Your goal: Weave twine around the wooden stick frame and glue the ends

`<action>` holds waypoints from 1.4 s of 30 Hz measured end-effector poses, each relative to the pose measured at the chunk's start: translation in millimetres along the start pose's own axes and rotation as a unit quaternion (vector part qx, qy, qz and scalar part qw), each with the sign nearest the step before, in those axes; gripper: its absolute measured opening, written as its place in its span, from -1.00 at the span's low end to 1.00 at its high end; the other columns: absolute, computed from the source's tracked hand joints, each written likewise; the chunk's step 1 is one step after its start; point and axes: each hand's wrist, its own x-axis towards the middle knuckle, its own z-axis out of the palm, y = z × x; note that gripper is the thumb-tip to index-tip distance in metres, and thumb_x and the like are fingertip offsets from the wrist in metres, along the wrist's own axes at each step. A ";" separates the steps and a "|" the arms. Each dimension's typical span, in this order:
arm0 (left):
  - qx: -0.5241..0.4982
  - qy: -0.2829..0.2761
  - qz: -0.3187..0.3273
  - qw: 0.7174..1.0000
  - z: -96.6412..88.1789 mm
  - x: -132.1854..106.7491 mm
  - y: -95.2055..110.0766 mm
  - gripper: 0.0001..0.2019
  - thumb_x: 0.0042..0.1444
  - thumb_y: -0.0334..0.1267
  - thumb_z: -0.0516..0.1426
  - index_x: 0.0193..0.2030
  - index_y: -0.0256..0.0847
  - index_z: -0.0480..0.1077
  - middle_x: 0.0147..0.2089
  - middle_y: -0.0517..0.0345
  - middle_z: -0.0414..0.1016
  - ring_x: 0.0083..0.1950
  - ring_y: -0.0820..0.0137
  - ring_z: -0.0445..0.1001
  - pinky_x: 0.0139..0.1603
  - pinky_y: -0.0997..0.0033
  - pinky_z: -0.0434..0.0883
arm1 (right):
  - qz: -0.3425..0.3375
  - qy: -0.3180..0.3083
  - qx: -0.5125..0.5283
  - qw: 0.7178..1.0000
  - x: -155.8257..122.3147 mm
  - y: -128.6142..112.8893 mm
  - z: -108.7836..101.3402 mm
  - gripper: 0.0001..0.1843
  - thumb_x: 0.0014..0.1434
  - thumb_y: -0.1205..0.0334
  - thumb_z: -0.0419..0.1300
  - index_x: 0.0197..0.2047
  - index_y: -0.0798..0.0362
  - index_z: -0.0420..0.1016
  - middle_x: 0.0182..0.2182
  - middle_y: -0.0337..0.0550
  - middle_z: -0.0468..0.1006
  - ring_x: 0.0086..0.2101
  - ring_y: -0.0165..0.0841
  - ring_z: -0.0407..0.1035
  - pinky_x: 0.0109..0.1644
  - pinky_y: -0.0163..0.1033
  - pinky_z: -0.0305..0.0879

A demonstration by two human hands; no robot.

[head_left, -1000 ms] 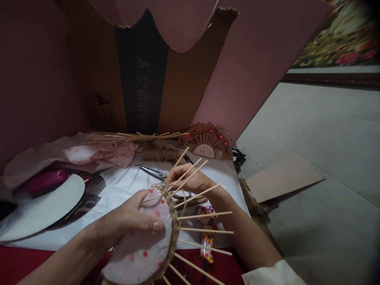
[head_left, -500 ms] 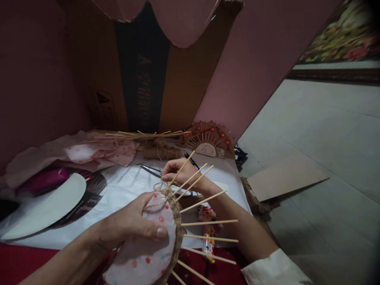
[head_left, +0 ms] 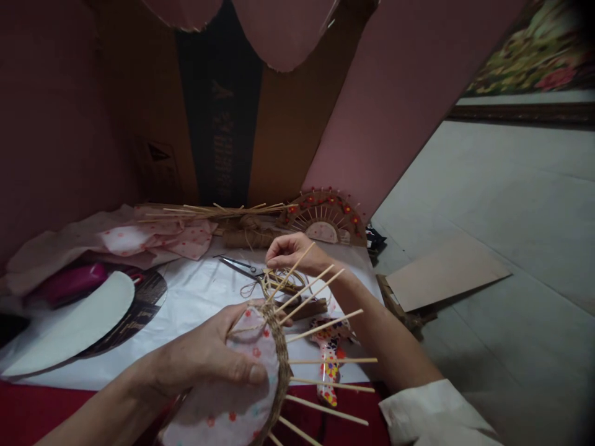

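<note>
My left hand (head_left: 223,356) is closed around a half-round panel (head_left: 242,387) covered in pale flowered cloth, thumb on its face. Along the panel's curved edge runs a woven twine band (head_left: 280,359), and several thin wooden sticks (head_left: 332,361) fan out from it. Above the uppermost stick, my right hand (head_left: 295,253) pinches a thin strand of twine (head_left: 264,286) that leads down to the top of the band. Scissors (head_left: 242,266) lie open on the white sheet behind, partly hidden by the right hand and sticks.
A decorated fan-shaped piece (head_left: 323,214) leans at the back, near a twine roll (head_left: 248,237) and loose sticks (head_left: 223,212). Flowered cloth (head_left: 158,238), a magenta object (head_left: 74,285) and a white curved board (head_left: 88,328) lie left. A flower-patterned tool (head_left: 330,365) lies right.
My right hand has moved slightly right and up, away from the band, drawing the strand. The panel in my left hand has tipped and shifted a little, and more of the scissors shows.
</note>
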 end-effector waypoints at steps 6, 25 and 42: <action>-0.006 0.004 0.002 1.000 2.4 -0.2 2.7 -0.33 -0.22 -0.43 0.33 0.12 -0.12 0.33 -0.18 0.05 0.58 -0.26 0.28 0.55 -0.20 0.35 0.45 | -0.103 0.031 -0.041 0.993 1.3 -26.6 -40.0 -0.85 -0.09 0.25 0.36 -0.49 0.14 0.50 -0.54 -0.29 0.46 -0.51 -0.52 0.27 -0.41 -0.37 0.20; 0.025 0.176 0.125 0.976 -2.7 11.0 4.8 -0.65 -0.23 -0.29 0.37 -0.32 -0.18 0.33 -0.49 0.29 0.40 -0.46 0.44 0.40 -0.43 0.51 0.33 | -0.288 0.096 -0.563 0.769 -105.4 -60.9 75.5 -0.78 0.14 0.47 0.03 -0.47 0.09 0.40 -0.51 -0.07 0.43 -0.51 -0.29 0.23 -0.51 -0.17 0.02; 0.047 0.298 0.247 0.921 -14.9 -4.2 22.7 -0.59 -0.18 -0.30 0.34 -0.17 -0.09 0.31 -0.46 0.33 0.43 -0.52 0.48 0.42 -0.51 0.56 0.39 | -0.238 0.266 -0.484 0.799 -113.5 -47.8 2.1 -0.87 0.19 0.35 0.17 -0.21 0.07 0.54 -0.45 -0.13 0.54 -0.40 -0.32 0.39 -0.32 -0.23 0.22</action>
